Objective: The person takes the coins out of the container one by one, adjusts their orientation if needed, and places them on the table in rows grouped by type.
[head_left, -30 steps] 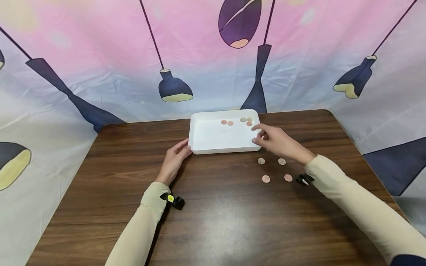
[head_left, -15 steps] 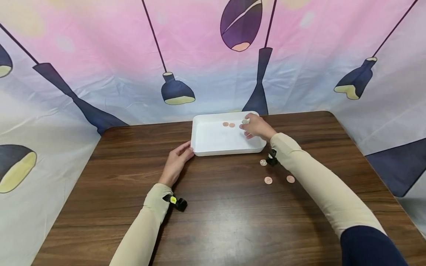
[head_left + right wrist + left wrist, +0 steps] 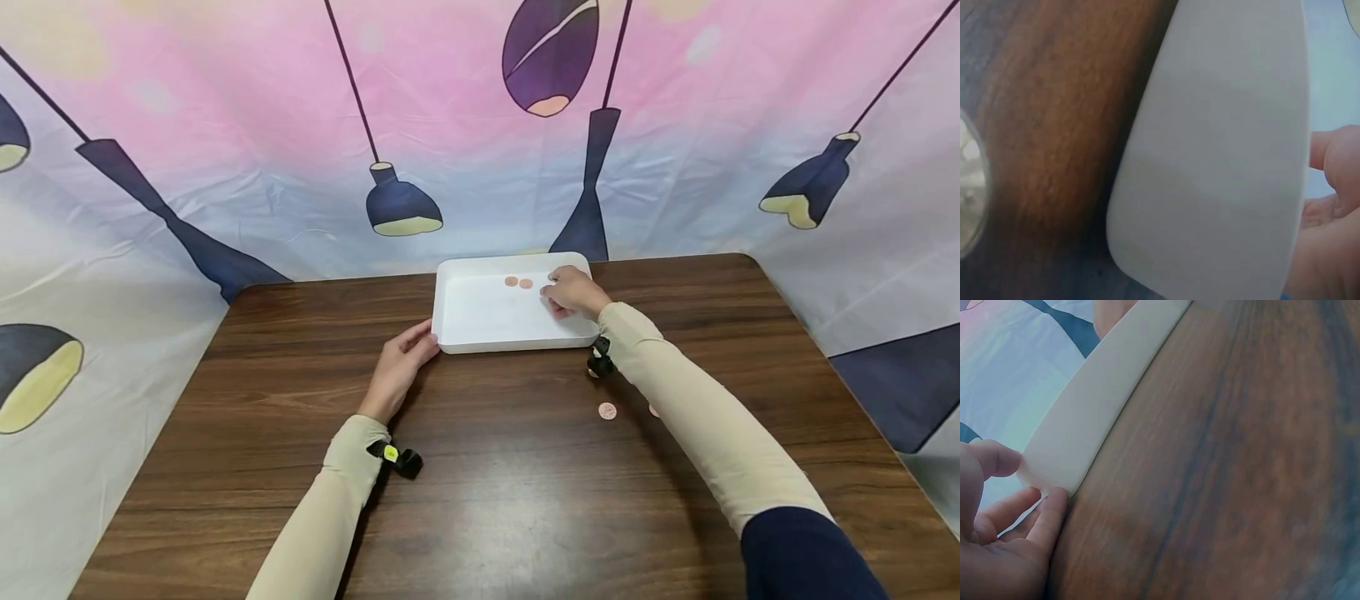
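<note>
A shallow white tray (image 3: 487,317) stands near the far edge of the table. My left hand (image 3: 396,371) holds its near left corner; in the left wrist view the thumb (image 3: 1000,459) is at the rim and fingers lie against the lower wall. My right hand (image 3: 576,293) reaches into the tray's right part, its fingertips down at the floor where silver-coloured coins lie. The tray wall (image 3: 1210,150) hides those fingertips in the right wrist view, so I cannot tell if a coin is pinched. Two copper coins (image 3: 518,283) lie left of the fingers.
On the brown wooden table (image 3: 480,483), in front of the tray, is a copper coin (image 3: 607,411). Another coin (image 3: 653,410) is partly covered by the right sleeve. A silver-coloured coin (image 3: 969,187) shows close in the right wrist view. A printed cloth (image 3: 465,133) hangs behind.
My right hand has moved left, from over the tray's right rim down into it, covering the group of coins there. Its arm now hides some table coins. The left hand stays at the corner.
</note>
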`<state>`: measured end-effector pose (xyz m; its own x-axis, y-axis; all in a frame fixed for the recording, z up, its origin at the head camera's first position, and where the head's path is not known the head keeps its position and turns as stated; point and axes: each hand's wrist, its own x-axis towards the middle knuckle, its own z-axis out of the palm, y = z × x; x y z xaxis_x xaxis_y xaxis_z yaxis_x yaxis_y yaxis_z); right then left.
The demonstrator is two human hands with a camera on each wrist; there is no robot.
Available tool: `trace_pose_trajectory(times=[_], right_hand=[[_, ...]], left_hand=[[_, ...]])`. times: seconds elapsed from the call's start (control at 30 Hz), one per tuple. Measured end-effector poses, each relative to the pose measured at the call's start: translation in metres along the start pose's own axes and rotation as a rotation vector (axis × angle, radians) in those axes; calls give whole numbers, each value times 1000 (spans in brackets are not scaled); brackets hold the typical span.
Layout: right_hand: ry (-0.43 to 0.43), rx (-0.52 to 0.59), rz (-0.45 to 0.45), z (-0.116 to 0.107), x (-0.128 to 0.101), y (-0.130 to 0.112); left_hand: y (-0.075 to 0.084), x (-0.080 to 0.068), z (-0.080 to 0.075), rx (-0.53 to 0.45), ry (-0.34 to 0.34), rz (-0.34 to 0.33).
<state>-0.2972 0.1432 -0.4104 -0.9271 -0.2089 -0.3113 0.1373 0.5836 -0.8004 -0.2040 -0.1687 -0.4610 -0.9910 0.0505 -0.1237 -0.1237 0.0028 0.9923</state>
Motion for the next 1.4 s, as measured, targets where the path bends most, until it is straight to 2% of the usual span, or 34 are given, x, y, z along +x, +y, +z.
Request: trace_pose_trajectory(times=[0.13, 0.33, 0.53, 0.73, 0.83, 0.9, 1.07, 1.2, 1.4], right_hand=[[-32, -76, -18, 3, -8, 2], [-121, -109, -66, 11, -26, 2], [-97, -120, -121, 14, -33, 3], [-52, 17, -119, 11, -23, 11], [-61, 88, -100, 10, -16, 13], [-67, 95, -92, 8, -11, 13], [-76, -15, -118, 5, 0, 12], [-81, -96, -178, 2, 7, 14], [-50, -133, -244, 11, 13, 10]], left_hand=[[-1, 0, 1, -11, -20, 4], [-2, 1, -1, -7, -10, 2], [0, 1, -1, 4, -14, -2], [0, 1, -1, 10, -14, -5], [0, 1, -1, 16, -10, -8], [0, 1, 0, 14, -10, -9], [0, 0, 0, 6, -15, -10], [0, 0, 1, -3, -17, -8], [0, 0, -1, -13, -15, -5]])
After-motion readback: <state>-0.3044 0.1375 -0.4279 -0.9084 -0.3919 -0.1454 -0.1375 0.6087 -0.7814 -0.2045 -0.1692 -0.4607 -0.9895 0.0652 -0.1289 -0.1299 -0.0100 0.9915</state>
